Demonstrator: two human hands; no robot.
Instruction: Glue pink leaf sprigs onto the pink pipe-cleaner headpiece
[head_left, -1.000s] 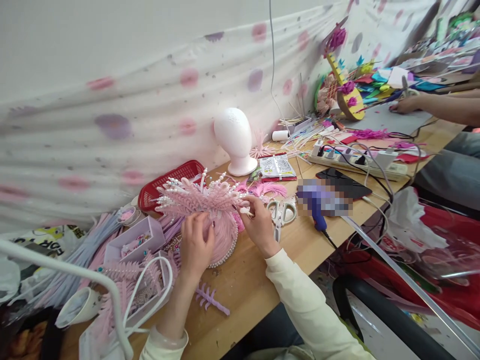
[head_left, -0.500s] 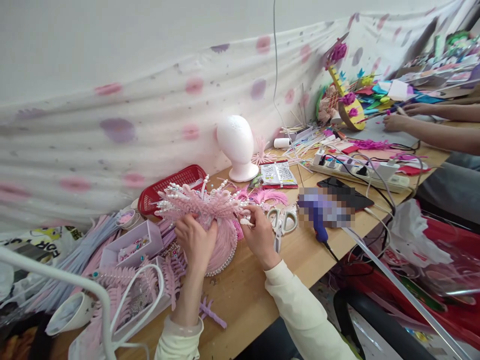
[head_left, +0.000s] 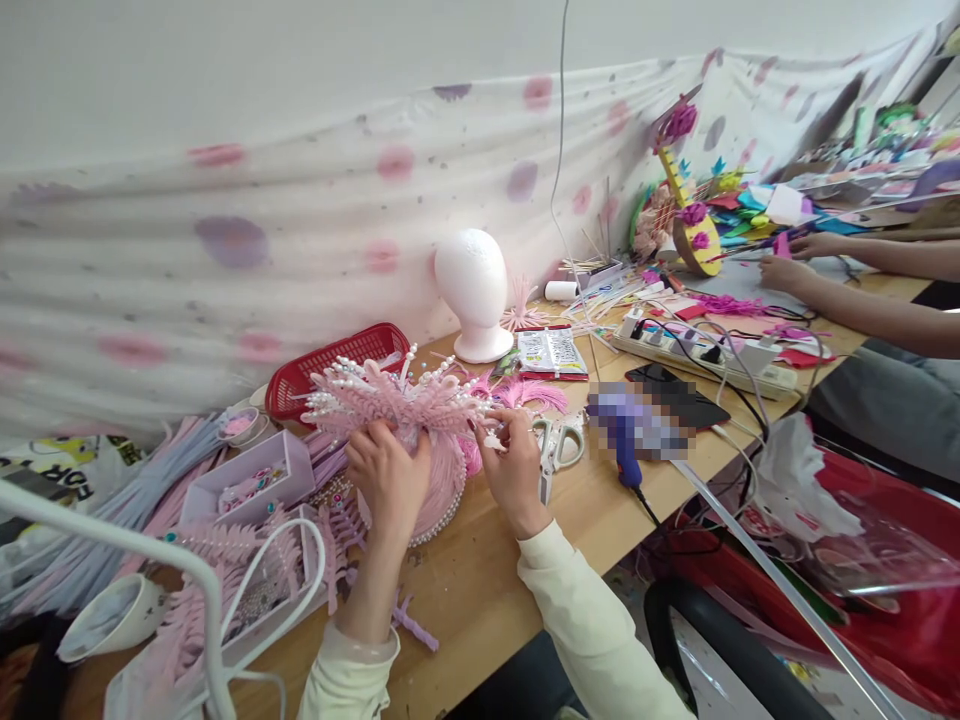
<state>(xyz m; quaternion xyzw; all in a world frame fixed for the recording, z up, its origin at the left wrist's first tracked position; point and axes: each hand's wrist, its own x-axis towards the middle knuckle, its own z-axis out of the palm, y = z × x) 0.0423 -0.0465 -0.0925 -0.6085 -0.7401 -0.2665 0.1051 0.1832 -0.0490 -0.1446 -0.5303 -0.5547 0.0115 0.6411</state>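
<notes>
A pink headdress of fringed branches tipped with pearls stands on the wooden table. My left hand grips its rounded pink base from the front, fingers curled. At the right end of the branches my right hand pinches a small pearl-tipped piece. White-handled scissors lie just right of my right hand. A loose lilac comb-like branch lies on the table near my left forearm.
A white foam head, a red basket, lilac trays of beads and a blue glue gun surround me. A power strip with cables lies further right. Another person's hands work at the far right.
The view has drifted slightly. My hands have stayed on the headdress, with the right hand's pinch shifting a little at the branch ends. The other person's hands have moved at the far right.
</notes>
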